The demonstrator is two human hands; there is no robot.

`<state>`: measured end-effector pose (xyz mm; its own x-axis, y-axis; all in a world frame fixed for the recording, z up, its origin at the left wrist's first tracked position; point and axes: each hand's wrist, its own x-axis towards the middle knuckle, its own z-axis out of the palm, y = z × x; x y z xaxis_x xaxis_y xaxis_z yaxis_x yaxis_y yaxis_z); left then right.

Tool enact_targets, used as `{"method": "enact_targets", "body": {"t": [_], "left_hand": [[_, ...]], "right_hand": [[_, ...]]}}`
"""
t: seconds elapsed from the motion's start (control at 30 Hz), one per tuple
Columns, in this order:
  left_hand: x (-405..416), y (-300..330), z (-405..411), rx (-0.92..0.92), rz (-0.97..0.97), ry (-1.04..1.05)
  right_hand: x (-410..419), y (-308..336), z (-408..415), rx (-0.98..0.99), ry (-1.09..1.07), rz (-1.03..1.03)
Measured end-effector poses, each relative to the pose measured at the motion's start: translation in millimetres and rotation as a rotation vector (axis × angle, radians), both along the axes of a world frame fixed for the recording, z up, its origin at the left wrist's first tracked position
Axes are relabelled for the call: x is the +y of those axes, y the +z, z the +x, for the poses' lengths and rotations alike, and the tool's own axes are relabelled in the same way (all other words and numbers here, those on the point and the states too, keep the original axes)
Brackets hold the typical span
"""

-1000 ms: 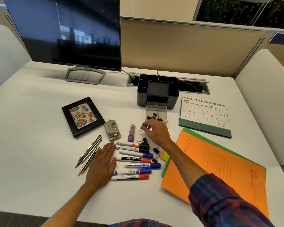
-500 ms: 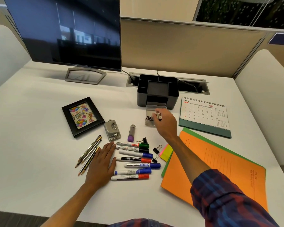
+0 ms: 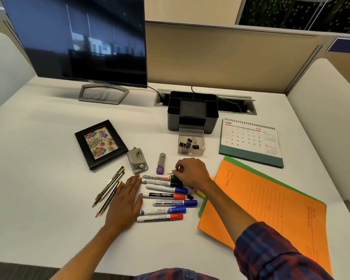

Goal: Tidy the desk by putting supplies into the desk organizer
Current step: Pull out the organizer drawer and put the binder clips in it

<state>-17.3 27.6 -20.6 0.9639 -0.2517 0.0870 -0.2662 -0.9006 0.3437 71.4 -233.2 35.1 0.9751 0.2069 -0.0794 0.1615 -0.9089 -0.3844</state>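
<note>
Black clip (image 3: pixel 175 174) half-hidden under right hand (image 3: pixel 192 172)

DELL on monitor (image 3: pixel 77 41); calendar (image 3: pixel 251 140) JUNE

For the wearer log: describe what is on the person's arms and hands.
Both hands are bare: the left hand and right hand show no gloves, rings or watch. The right arm wears a plaid sleeve in dark blue and red, pushed up the forearm. No left sleeve is visible.

Bare worktop (image 3: pixel 49 178) is lying open leftward; markers (image 3: pixel 164 196), hole punch (image 3: pixel 137 161) and clear clip tray (image 3: pixel 191 144) are crowding the organizer (image 3: pixel 192 113) approach.
</note>
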Motion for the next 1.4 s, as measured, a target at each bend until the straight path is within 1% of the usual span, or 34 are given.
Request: {"method": "enact_targets", "body": {"t": [0.07,0.2,0.4,0.57,0.67,0.77,0.87,1.0,1.1,1.2,1.3,1.4], "left_hand": [[0.0,0.5,0.0,-0.001,0.0,0.002],[0.1,0.8,0.0,-0.003,0.007,0.001],[0.1,0.3,0.4,0.007,0.01,0.002],[0.6,0.0,0.3,0.01,0.01,-0.002],[0.9,-0.2,0.1,0.014,0.007,-0.001],[0.8,-1.2,-0.1,0.017,-0.001,0.004],[1.5,-2.9,0.3,0.017,0.005,0.006],[1.0,-3.0,0.4,0.019,0.002,0.005],[1.5,-4.0,0.8,0.02,0.004,0.005],[2.2,-6.0,0.7,0.023,0.009,0.006],[2.5,-6.3,1.2,0.021,0.01,0.007],[2.2,-5.2,1.4,0.009,0.015,0.003]], "right_hand": [[1.0,1.4,0.8,0.038,0.03,-0.042],[0.3,3.7,3.5,0.085,0.009,-0.019],[-3.4,4.6,5.4,0.102,-0.028,0.016],[-5.6,8.0,4.5,0.131,0.008,0.014],[-6.0,6.9,6.1,0.122,0.029,-0.023],[-7.0,7.1,7.2,0.07,0.056,-0.007],[-10.1,14.3,10.4,-0.069,0.044,0.089],[-17.9,27.0,23.6,-0.229,-0.075,0.171],[-23.5,31.2,34.4,-0.238,-0.215,0.221],[-27.6,32.5,37.4,-0.232,-0.32,0.323],[-30.0,29.7,32.7,-0.239,-0.347,0.34],[-32.7,24.0,21.2,-0.242,-0.325,0.329]]}}
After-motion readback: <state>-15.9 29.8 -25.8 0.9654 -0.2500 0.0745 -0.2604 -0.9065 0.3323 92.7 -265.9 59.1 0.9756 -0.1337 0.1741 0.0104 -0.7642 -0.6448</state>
